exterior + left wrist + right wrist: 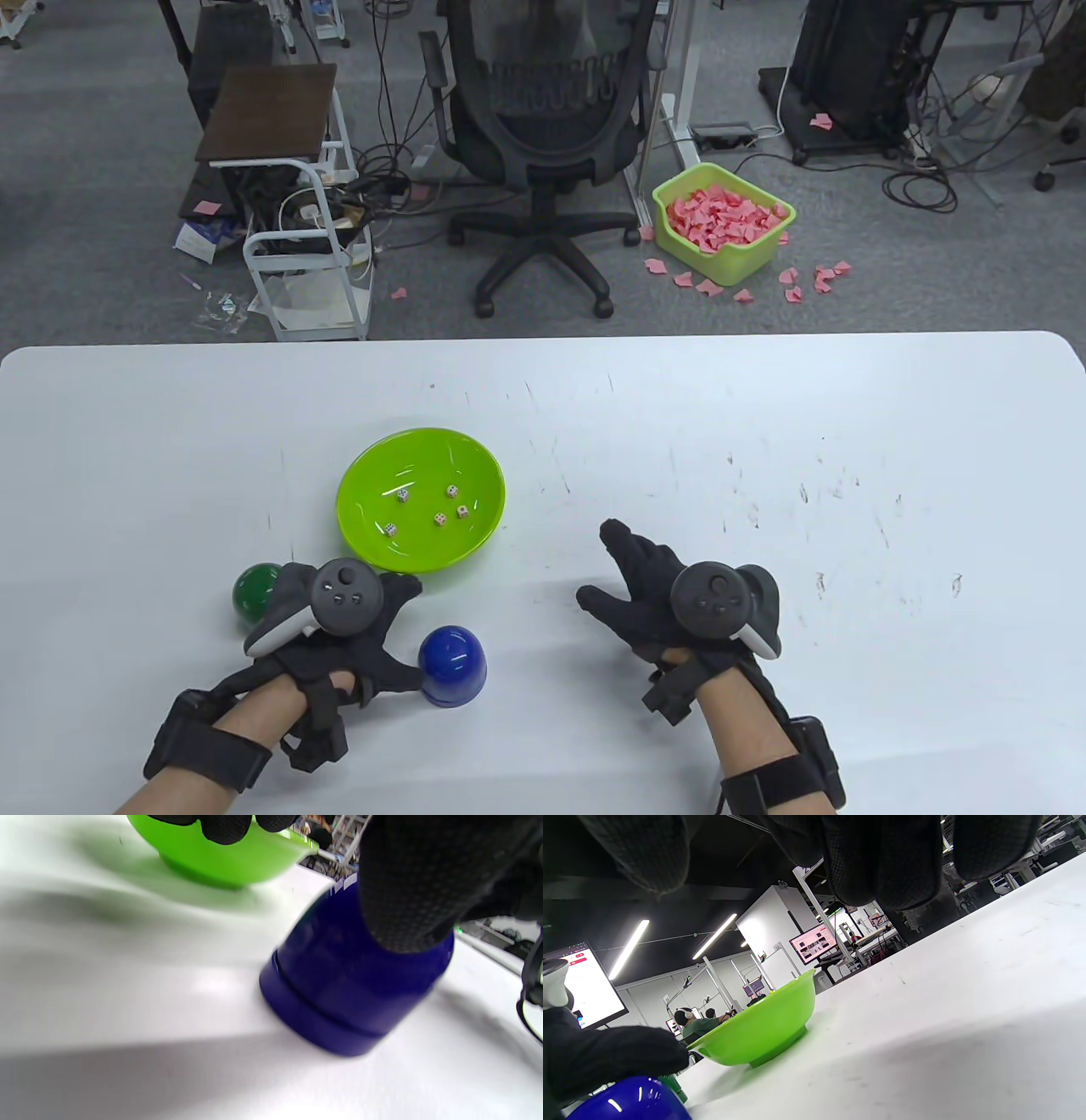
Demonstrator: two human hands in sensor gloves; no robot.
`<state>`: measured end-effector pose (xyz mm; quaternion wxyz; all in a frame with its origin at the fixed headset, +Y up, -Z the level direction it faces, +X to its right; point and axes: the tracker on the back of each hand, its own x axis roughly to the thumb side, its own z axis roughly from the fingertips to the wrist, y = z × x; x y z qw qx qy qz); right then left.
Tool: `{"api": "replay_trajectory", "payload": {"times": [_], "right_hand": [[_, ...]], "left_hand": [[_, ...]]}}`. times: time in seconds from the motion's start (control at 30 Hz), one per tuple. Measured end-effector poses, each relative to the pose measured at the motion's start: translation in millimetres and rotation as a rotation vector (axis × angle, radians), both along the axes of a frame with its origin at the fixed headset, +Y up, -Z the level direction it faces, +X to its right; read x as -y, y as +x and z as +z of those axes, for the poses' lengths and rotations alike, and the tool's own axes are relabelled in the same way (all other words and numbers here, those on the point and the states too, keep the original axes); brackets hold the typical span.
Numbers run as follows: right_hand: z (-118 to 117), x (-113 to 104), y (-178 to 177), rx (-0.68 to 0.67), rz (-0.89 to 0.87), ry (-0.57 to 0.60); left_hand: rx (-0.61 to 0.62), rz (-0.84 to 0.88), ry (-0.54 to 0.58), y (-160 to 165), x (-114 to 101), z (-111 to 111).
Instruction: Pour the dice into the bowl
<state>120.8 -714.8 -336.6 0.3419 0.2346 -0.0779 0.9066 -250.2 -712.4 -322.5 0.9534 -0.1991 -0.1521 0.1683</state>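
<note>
Left hand (339, 607) thumb touches blue cup (454, 666) beside bowl (373, 475) rim.

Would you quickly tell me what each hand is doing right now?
Left hand: thumb rests on the blue cup; a full grip cannot be told.
Right hand: open, fingers spread, holding nothing.

Table view: bright, even overhead light, sharp focus; tabletop (764, 475) white with soft faint shadows under hands; mild wide-angle bowing at edges. Left wrist view: heavy motion blur, tabletop smeared, broad grey shadow band near; glare spot left of blue cup (339, 1001). Right wrist view: ceiling strip lights (630, 948) bright against dark ceiling; gloved fingers (882, 861) close, dark, out of focus.
</note>
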Motion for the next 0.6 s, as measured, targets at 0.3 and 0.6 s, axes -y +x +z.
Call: {"api": "replay_trajectory", "payload": {"times": [0.3, 0.6], "right_hand": [[-0.4, 0.3, -0.3, 0.002, 0.000, -0.001], [-0.5, 1.1, -0.9, 0.000, -0.002, -0.010]], "left_hand": [[-0.171, 0.065, 0.140, -48.6, -34.5, -9.6], [-0.358, -0.120, 0.151, -96.4, -19.0, -26.5]]}}
